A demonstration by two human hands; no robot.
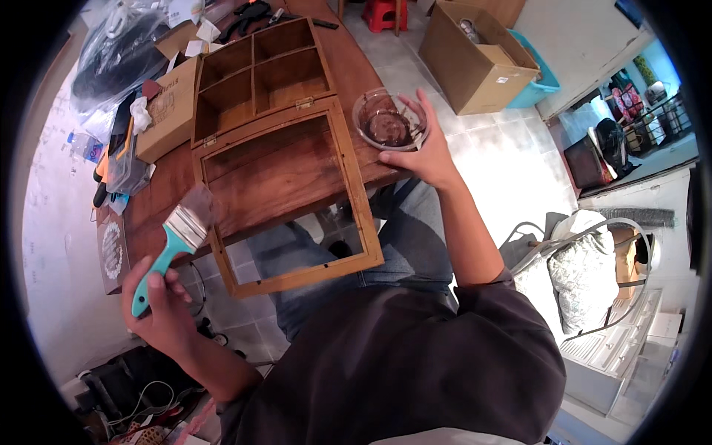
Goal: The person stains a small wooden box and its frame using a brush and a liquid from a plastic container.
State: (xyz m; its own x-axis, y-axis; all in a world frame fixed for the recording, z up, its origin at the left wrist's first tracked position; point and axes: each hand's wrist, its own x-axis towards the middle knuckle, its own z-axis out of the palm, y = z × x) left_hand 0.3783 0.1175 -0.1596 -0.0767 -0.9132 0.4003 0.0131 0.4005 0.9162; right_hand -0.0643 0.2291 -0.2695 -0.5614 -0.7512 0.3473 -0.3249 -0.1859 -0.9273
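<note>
one curled left hand (161, 300) clamps the brush (173, 245); a splayed right hand (430, 153) clasps the tub (381, 96); i find the bristles (199, 202) blurred.

Reddish-brown table (352, 70) with darker streaks of grain. Over its front edge, a brush (172, 248) shows a turquoise handle and silvery band. By its right edge, a clear tub (357, 119) has glossy dark-brown contents (387, 130). The divided box (254, 85) and hinged frame (356, 185) are honey-brown; toward the left edge, a carton (172, 119) is tan. Blue jeans (411, 237), blackish shirt (400, 356), bright red stool (382, 16).
</note>
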